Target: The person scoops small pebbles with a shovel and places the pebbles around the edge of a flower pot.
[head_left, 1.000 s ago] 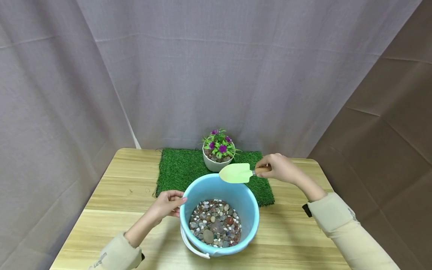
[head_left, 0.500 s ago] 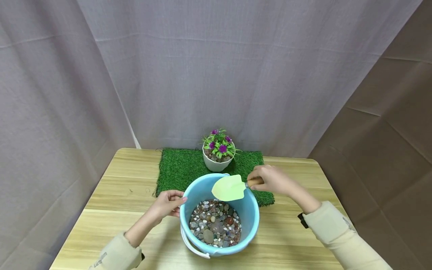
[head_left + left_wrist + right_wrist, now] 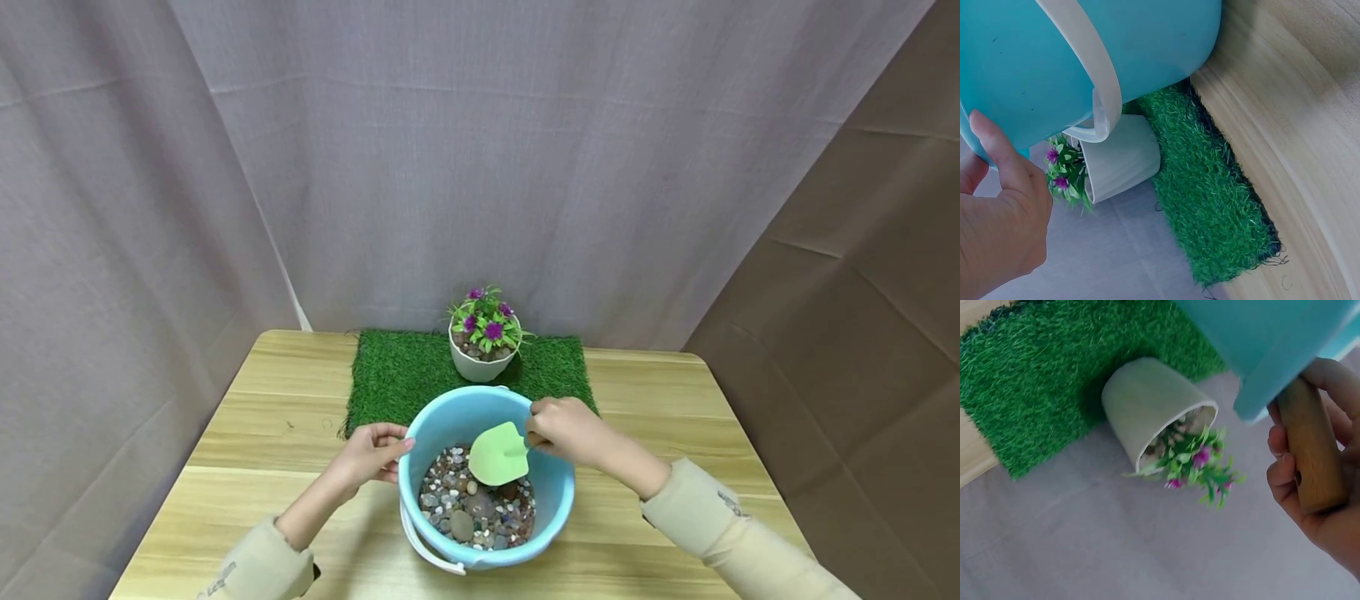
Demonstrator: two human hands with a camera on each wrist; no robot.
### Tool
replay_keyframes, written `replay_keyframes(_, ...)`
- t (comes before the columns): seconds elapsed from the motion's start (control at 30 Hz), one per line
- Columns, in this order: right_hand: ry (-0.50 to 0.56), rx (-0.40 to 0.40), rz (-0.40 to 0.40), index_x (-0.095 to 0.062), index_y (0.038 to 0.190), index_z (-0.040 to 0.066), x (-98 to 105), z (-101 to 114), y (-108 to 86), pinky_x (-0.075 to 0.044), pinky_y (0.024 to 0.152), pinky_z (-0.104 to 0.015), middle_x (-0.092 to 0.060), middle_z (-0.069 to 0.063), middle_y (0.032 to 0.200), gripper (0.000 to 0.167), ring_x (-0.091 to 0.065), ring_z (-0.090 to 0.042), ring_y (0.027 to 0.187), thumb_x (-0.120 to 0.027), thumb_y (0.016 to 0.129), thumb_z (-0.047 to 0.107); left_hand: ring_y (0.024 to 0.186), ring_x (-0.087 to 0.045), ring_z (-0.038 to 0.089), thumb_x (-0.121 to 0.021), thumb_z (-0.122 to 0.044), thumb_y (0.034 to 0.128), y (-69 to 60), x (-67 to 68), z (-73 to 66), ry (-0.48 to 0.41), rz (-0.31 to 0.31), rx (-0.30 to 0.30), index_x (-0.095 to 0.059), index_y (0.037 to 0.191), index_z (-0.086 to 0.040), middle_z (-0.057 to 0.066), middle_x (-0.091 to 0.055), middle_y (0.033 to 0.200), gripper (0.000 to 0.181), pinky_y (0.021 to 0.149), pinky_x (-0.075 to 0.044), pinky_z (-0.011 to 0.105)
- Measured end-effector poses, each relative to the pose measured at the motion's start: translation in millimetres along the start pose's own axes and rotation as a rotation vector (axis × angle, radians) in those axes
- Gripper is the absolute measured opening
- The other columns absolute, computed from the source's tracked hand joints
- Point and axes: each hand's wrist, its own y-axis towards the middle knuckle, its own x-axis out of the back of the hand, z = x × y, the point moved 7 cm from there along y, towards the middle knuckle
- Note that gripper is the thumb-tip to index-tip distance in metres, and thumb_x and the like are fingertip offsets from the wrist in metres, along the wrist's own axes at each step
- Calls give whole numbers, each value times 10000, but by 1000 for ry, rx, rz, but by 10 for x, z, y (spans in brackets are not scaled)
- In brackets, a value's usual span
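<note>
A light blue bucket (image 3: 557, 492) stands on the table, with mixed pebbles (image 3: 465, 508) covering its bottom. My left hand (image 3: 371, 454) holds the bucket's left rim, thumb on top and fingers at the outside; the left wrist view shows the same grip. In my right hand (image 3: 566, 429) is a garden trowel (image 3: 497, 456) with a pale green blade, its wooden handle (image 3: 1313, 453) gripped by curled fingers in the right wrist view. The blade tilts down inside the bucket, above the pebbles in view; whether it touches them I cannot tell.
Behind the bucket, a white flower pot (image 3: 480, 367) with purple flowers stands on a green artificial grass mat (image 3: 397, 379). The bucket's white carrying handle (image 3: 1094, 50) hangs down its left side. Wooden tabletop (image 3: 277, 400) spreads around, and a grey curtain (image 3: 480, 167) closes the back.
My right hand has moved left and down, carrying the trowel from above the bucket's far rim into the bucket, blade tilting downward. The left hand and bucket have stayed in place.
</note>
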Motion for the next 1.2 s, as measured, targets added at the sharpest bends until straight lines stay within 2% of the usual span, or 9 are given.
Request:
replay_keyframes(0.17,-159,40,-17,-608,571,182,-86,128,58,-351,429,-136,-502,40,599,229,-451,-89,538,-781,696,98,586,-615,70,-592,-141,918,-3,-1,0,5,4,-6,-488,1208,154,103,-674,837,426,600,-627,268)
replay_keyframes(0.3,-341,71,-16,-597,542,178,-220,213,103,-311,386,-168,-520,22,576,239,-434,-103,507,-750,707,97,586,-615,70,-592,-142,918,-6,-6,-9,3,8,-8,-486,1211,155,89,-673,827,431,601,-628,273)
replay_keyframes(0.4,-401,94,-20,-590,537,177,-330,254,134,-311,382,-174,-520,24,570,239,-426,-106,500,-732,704,81,585,-612,68,-590,-138,918,1,-10,-4,1,7,-3,-485,1213,154,96,-673,829,428,598,-626,266)
replay_keyframes(0.6,-328,115,-14,-550,523,181,-495,250,189,-305,386,-188,-492,26,573,229,-423,-121,506,-686,644,42,580,-604,68,-588,-140,922,18,-30,9,6,0,1,-482,1221,150,84,-672,828,430,584,-622,256)
replay_keyframes(0.67,-314,132,-17,-545,523,181,-522,248,195,-290,381,-185,-489,28,574,237,-421,-118,504,-682,655,40,578,-601,66,-585,-141,925,16,-34,4,8,0,2,-476,1227,150,72,-672,825,433,577,-619,249)
replay_keyframes(0.97,-261,180,-2,-577,578,172,-538,221,211,-221,420,-147,-495,42,599,200,-389,-95,521,-686,682,40,576,-597,74,-588,-133,922,-1,-5,-18,10,-7,5,-472,1227,152,98,-670,836,434,571,-618,252)
replay_keyframes(1.2,-252,224,-19,-526,524,189,-536,230,200,-172,429,-133,-476,55,592,274,-351,-80,517,-676,699,40,582,-608,74,-590,-122,915,-4,-13,-10,6,-2,9,-476,1220,155,150,-678,859,428,588,-623,259)
